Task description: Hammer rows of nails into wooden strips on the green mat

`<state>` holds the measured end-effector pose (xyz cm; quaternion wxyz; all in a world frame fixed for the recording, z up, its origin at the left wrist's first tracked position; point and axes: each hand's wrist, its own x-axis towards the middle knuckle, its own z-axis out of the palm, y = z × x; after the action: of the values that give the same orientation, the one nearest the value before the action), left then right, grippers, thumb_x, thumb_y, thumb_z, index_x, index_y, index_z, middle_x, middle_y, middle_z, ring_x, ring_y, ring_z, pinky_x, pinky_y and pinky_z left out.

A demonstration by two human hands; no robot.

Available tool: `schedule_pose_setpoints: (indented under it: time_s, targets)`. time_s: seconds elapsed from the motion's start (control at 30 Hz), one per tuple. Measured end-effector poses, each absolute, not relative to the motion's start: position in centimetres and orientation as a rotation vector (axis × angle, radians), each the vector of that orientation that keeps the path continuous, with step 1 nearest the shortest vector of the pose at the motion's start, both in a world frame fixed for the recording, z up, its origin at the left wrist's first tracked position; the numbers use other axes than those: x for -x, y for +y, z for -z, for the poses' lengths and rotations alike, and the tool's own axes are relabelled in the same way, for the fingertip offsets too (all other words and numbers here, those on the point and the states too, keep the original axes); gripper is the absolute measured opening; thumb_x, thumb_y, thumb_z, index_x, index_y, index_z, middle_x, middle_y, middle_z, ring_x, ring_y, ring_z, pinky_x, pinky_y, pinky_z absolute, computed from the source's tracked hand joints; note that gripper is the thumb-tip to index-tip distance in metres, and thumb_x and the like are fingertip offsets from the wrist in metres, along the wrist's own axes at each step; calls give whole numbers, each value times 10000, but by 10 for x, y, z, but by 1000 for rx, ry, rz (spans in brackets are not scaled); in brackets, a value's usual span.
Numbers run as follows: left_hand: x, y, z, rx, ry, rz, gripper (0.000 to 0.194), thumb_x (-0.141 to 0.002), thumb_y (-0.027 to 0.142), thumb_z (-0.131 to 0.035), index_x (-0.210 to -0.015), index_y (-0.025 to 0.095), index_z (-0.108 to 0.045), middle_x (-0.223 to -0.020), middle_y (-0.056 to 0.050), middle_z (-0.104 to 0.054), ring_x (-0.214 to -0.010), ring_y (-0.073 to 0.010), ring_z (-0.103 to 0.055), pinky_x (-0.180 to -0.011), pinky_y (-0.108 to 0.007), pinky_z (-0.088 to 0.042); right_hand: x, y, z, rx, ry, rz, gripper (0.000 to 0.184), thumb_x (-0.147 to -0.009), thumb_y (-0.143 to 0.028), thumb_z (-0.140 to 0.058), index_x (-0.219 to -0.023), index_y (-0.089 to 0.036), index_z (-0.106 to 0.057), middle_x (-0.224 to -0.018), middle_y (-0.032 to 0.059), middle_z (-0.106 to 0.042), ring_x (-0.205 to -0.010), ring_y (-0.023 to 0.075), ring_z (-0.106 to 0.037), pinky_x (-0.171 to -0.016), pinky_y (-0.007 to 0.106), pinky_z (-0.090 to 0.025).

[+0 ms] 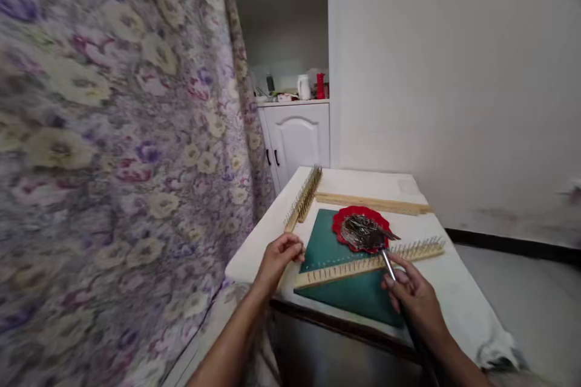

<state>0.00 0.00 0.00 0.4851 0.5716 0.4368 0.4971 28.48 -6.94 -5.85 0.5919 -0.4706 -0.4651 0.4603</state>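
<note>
Your right hand [412, 291] is gripping the hammer [387, 263] near the nailed strip [338, 272] and dish [377, 216]. Your left hand [282, 256] is curling its fingers, whether around anything I cannot tell; you should be keeping it clear of strikes.

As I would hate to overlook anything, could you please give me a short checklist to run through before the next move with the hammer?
1. Hammer gripped in the right hand: ok.
2. Left hand away from the hammer head: ok.
3. Nail pinched in the left hand: cannot tell, too small.
4. Nails in the red dish: ok.
5. Front wooden strip wholly on the green mat: not ok, its right end runs past.
</note>
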Motion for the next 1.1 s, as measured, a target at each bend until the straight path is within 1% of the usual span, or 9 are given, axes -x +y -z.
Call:
schedule_pose_setpoints:
  time_s: [0.07,0.17,0.3,0.43,0.6,1.0,1.1]
  targets:
    - [10,-9,19,-1350,1184,-1265,203,-703,348,-655,-755,156,-614,-642,5,-644,-573,-121,-576,-579,-217,-431,-287,-72,61,1101,-1080,-1067,607,-784,-398,-649,-1299,-157,-435,-660,-4,-620,-402,89,-432,-405,219,-345]
    - [18,-20,45,-1317,1294,-1296,218,-679,360,-664,-736,150,-637,-597,2,-634,-570,-131,-569,-580,-223,-431,-288,-74,64,1099,-1070,-1071,612,-762,-407,-673,-1284,-172,-458,-661,-4,-620,-403,96,-435,-405,224,-346]
    - [14,-23,69,-1320,1325,-1318,202,-664,346,-670,-720,152,-653,-632,1,-642,-626,-142,-575,-636,-230,-442,-286,-75,62,1079,-1063,-1070,608,-761,-403,-679,-1285,-186,-460,-667,-4,-613,-416,101,-440,-399,222,-345]
    - [10,-22,83,-1361,1346,-1312,187,-695,333,-649,-731,151,-657,-661,10,-633,-641,-130,-553,-615,-206,-415,-282,-79,59,1067,-1063,-1066,599,-767,-380,-682,-1292,-203,-454,-691,-3,-617,-430,93,-445,-407,215,-361]
    - [9,-24,89,-1455,1398,-1256,191,-743,331,-611,-763,150,-666,-682,9,-630,-648,-125,-534,-613,-199,-401,-278,-83,59,1088,-1082,-1069,584,-784,-372,-671,-1297,-205,-447,-717,3,-617,-452,94,-450,-422,211,-376]
    - [9,-22,88,-1569,1456,-1222,195,-771,331,-573,-778,161,-669,-707,6,-636,-677,-134,-539,-632,-203,-407,-274,-85,59,1114,-1100,-1099,577,-799,-388,-653,-1301,-208,-433,-719,0,-604,-439,87,-437,-415,205,-349]
    - [8,-23,85,-1595,1474,-1221,196,-773,334,-561,-772,168,-666,-700,9,-633,-668,-135,-538,-624,-203,-403,-273,-85,59,1116,-1102,-1093,581,-791,-392,-660,-1292,-198,-440,-711,1,-604,-436,87,-436,-413,210,-357]
